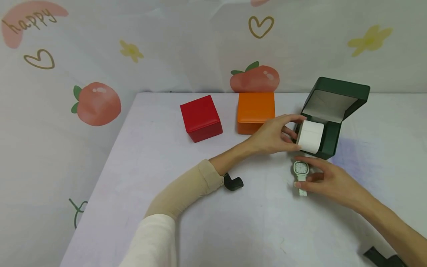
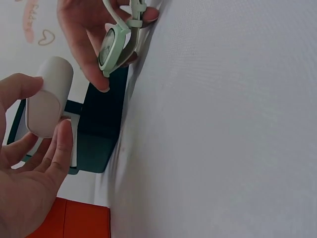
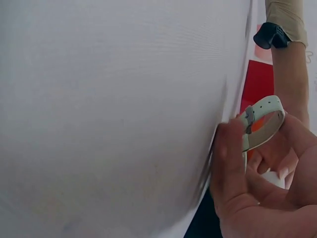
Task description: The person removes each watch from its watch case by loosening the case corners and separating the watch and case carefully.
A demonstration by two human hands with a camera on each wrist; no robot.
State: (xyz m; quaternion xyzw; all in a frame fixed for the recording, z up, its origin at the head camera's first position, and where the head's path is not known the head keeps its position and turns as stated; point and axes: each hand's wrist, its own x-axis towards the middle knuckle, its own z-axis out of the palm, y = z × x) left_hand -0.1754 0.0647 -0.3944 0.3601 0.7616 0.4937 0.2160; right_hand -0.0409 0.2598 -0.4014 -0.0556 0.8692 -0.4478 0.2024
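My left hand (image 1: 275, 135) pinches a white watch pillow (image 1: 311, 135) between thumb and fingers, at the opened dark green watch box (image 1: 330, 142). From the left wrist, the pillow (image 2: 49, 99) shows as a rounded roll, with the fingertips (image 2: 64, 141) against its end. Just in front of the box, my right hand (image 1: 330, 181) holds a wristwatch (image 1: 301, 168) with a pale green strap and a squarish dial facing up. The strap (image 3: 267, 106) forms a buckled loop in the right wrist view. The box lid (image 1: 345, 89) leans back, showing a pale lining.
An orange box (image 1: 256, 107) stands left of the green one, close behind my left forearm. Further left is a red box (image 1: 201, 116); both have their lids down. A printed cloth with fruit and hearts hangs behind the white table (image 1: 233, 230).
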